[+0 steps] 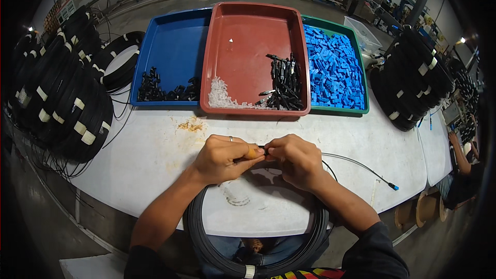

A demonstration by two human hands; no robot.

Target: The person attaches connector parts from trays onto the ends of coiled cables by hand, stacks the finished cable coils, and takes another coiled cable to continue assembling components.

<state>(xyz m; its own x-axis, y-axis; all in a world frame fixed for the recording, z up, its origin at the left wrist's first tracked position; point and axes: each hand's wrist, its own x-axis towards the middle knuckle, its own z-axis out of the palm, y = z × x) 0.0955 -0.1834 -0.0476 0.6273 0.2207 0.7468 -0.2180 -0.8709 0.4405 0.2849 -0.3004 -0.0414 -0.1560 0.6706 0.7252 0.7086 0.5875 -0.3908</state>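
My left hand point(223, 156), with a ring on one finger, is closed in a pinch at the middle of the table. My right hand point(297, 159) pinches from the other side, its fingertips almost meeting the left's. Between them is a small black part point(265, 148), mostly covered by the fingers, so its exact kind cannot be made out. Below both hands a coil of black cable point(195, 217) rests across the table's front edge and my lap, tied with a white band point(250, 271). One thin cable end point(356, 159) runs out to the right and carries a blue-tipped connector point(394, 187).
Behind my hands stand a blue tray point(173, 31) with black parts, a red tray point(248, 26) with clear and black parts, and a green tray point(366, 93) of blue clips point(333, 67). Cable coils point(62, 93) are stacked left, more coils point(411, 80) right. Another person's arm point(459, 152) shows far right.
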